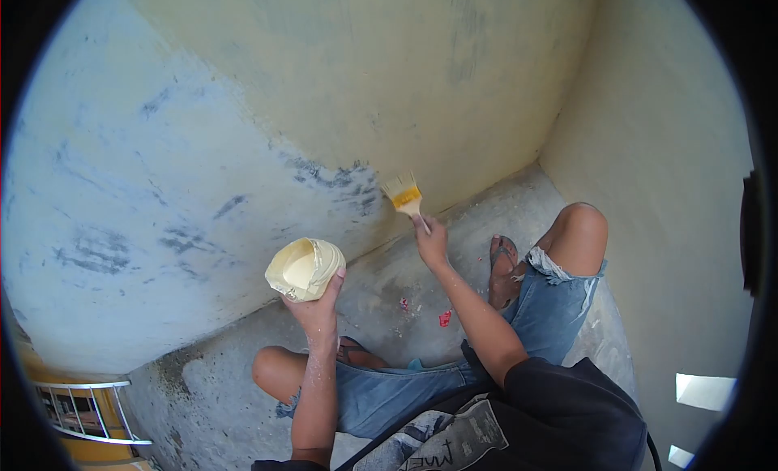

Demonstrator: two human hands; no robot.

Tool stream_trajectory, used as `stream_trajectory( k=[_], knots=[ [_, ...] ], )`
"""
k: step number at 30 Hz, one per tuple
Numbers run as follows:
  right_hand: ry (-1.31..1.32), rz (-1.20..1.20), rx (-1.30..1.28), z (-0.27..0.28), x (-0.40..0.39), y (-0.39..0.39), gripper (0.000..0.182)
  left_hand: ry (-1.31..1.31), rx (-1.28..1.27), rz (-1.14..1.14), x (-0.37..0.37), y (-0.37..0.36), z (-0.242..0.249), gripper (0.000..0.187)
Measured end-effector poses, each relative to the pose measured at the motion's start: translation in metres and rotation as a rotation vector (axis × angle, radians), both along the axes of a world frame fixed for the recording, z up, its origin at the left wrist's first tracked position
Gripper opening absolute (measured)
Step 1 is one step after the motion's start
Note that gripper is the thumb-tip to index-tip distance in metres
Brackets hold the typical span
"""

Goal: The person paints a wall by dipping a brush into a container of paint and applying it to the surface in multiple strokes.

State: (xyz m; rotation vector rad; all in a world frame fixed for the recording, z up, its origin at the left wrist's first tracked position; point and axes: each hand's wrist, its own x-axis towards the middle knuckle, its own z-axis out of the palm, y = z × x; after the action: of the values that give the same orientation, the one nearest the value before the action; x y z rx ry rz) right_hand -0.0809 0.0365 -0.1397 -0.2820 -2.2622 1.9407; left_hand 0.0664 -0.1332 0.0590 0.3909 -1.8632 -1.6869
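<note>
In my left hand (314, 309) is a paint container (327, 262), held from below and tilted, with cream paint (298, 270) showing inside and smears over its outside. My right hand (432, 240) grips a paintbrush (408, 197) by its pale handle. The bristles point up and to the left, right at the wall (340, 82). Fresh cream-yellow paint covers the wall's upper right. Lower left, the surface is pale bluish white with dark scuffed patches (340, 179), one of them just left of the bristles.
My bent legs in torn jeans (389, 394) rest on the grey concrete floor (219, 374). Red scraps (445, 318) lie between my feet. A second wall (656, 203) rises at the right. A white metal railing (87, 412) stands at the lower left.
</note>
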Motion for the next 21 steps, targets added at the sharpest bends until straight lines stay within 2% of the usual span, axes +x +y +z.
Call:
stream_trajectory(
  k=[3,5,7,9,12,15,17,19,21],
  knots=[
    [-0.141,0.030,0.088,-0.023,0.019,0.010,0.039,0.012,0.037,0.019,-0.002,0.004,0.003,0.070],
    [-0.376,0.073,0.254,-0.032,0.019,0.017,0.035,-0.001,0.032,0.010,-0.003,0.003,0.003,0.070],
    [-0.210,0.071,0.234,0.031,0.005,0.021,0.035,-0.020,0.018,-0.002,-0.004,0.002,0.001,0.070],
    [-0.227,0.162,0.202,0.102,-0.018,0.027,0.036,-0.010,-0.048,-0.001,-0.006,0.001,-0.004,0.066],
    [0.037,0.188,0.045,0.225,-0.002,0.041,0.038,-0.015,-0.034,-0.003,-0.007,0.004,0.000,0.070],
    [0.187,0.190,-0.115,0.265,0.000,0.037,0.041,-0.035,0.066,-0.033,-0.006,0.008,0.003,0.070],
    [0.270,0.189,-0.214,0.259,-0.004,0.030,0.043,-0.042,0.054,-0.028,-0.005,0.008,0.001,0.070],
    [0.258,0.154,-0.219,0.211,-0.019,0.014,0.045,-0.038,0.036,-0.022,-0.007,0.006,-0.001,0.070],
    [0.173,0.133,-0.191,0.139,-0.017,0.001,0.043,-0.025,-0.022,0.010,-0.005,0.004,-0.006,0.070]
  ],
)
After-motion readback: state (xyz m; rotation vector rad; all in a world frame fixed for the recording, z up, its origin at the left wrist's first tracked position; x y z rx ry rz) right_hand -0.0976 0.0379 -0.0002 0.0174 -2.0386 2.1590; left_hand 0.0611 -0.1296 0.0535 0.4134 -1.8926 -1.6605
